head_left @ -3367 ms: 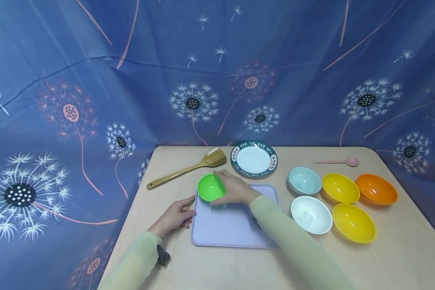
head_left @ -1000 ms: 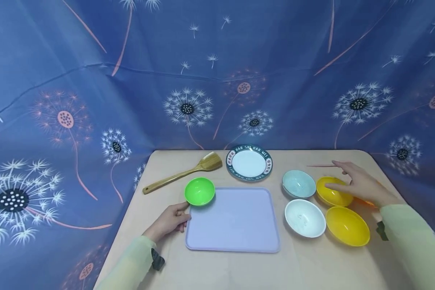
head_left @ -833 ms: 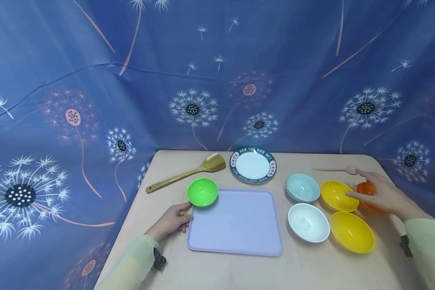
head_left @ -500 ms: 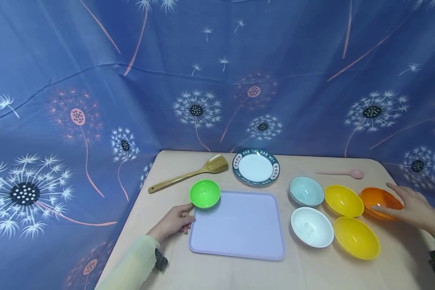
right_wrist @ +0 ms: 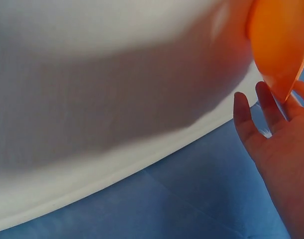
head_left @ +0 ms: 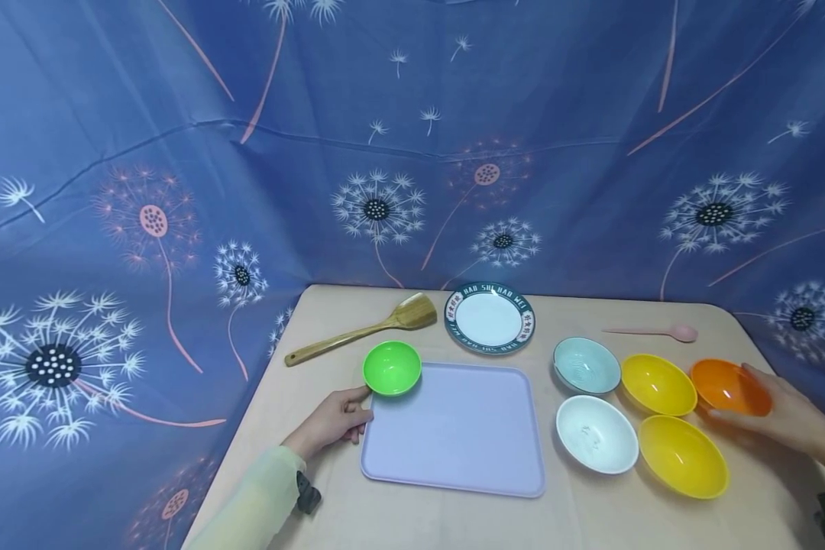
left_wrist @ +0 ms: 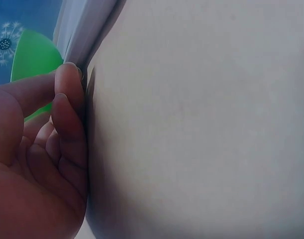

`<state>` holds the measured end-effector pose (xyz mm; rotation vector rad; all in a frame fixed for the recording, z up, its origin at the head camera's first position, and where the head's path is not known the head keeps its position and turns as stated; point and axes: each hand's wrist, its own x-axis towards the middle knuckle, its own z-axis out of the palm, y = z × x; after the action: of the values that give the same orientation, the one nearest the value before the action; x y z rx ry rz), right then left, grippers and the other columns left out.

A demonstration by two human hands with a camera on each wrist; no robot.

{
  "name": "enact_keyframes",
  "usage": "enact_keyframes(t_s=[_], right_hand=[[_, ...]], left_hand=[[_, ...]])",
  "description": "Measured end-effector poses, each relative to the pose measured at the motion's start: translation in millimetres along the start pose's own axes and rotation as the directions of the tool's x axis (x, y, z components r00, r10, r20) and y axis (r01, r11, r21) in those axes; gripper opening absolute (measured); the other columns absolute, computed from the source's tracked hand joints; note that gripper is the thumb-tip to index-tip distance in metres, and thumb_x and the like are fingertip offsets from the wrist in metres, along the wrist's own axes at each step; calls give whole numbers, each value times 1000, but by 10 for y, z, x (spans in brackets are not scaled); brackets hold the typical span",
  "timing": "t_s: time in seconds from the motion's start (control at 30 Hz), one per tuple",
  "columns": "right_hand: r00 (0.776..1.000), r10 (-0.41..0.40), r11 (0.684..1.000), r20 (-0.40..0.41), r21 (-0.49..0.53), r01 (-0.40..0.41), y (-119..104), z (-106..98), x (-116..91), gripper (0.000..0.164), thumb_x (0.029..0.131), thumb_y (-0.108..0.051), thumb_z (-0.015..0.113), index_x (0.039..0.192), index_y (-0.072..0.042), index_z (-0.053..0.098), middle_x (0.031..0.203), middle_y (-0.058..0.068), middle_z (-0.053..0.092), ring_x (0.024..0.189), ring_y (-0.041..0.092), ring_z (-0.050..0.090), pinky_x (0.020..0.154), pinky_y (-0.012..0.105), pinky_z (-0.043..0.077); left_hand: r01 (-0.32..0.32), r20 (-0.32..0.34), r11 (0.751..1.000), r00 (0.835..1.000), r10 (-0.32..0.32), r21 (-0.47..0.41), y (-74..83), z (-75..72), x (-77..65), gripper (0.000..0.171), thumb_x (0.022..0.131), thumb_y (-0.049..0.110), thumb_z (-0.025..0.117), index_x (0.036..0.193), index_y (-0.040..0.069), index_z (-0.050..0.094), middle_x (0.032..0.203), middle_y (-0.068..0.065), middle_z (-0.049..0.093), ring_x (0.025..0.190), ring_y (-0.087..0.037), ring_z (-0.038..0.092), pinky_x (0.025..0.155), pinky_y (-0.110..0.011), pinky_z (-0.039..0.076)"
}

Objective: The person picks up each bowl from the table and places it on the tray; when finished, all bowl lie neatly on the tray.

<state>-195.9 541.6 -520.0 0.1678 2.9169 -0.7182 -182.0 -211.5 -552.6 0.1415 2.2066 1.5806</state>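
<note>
My left hand [head_left: 331, 420] holds the left edge of a lilac tray [head_left: 454, 435], thumb at the rim and the other fingers curled beside it. Directly above that hand, a green bowl [head_left: 392, 368] sits over the tray's far left corner. At the right, my right hand [head_left: 794, 412] spans the right side of an orange bowl [head_left: 729, 386], its thumb along the near side and its forefinger at the far rim. In the right wrist view the outer fingers [right_wrist: 246, 119] are spread and fairly straight, with others right at the orange bowl's rim.
Left of the orange bowl stand two yellow bowls [head_left: 658, 384], a light blue bowl [head_left: 587, 366] and a white bowl [head_left: 596, 434]. A pink spoon [head_left: 682, 333], a green-rimmed plate [head_left: 490, 318] and a wooden spatula [head_left: 412, 313] lie along the back, before a blue curtain [head_left: 412, 76].
My right hand has left the green bowl, crossed to the right over the yellow bowl and drawn in around the orange bowl. My left hand has stayed at the tray's edge.
</note>
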Motion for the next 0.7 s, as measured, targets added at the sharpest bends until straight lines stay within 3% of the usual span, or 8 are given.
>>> enact_keyframes(t_s=[0.13, 0.47, 0.7], right_hand=[[1000, -23, 1000, -12, 2, 23, 9, 5, -2, 128, 90, -55, 78, 152, 20, -4, 146, 54, 9, 122, 68, 20, 97, 86, 15], [999, -47, 999, -7, 2, 47, -22, -8, 24, 129, 87, -52, 83, 152, 23, -1, 142, 54, 17, 120, 68, 27, 95, 85, 23], [997, 10, 1000, -73, -11, -11, -42, 38, -4, 132, 85, -53, 84, 152, 21, -1, 143, 55, 10, 119, 68, 23, 96, 85, 24]], left_hand=[[4, -3, 1000, 1000, -4, 1, -1, 5, -3, 66, 102, 9, 68, 158, -4, 37, 72, -7, 66, 55, -13, 60, 53, -25, 51], [-5, 14, 1000, 1000, 5, -20, -7, -10, -5, 66, 101, 9, 67, 158, -5, 36, 72, -7, 66, 56, -13, 60, 55, -25, 53], [-11, 16, 1000, 1000, 11, -17, 7, -13, -4, 65, 102, 7, 66, 158, -5, 36, 72, -8, 66, 56, -14, 61, 54, -26, 53]])
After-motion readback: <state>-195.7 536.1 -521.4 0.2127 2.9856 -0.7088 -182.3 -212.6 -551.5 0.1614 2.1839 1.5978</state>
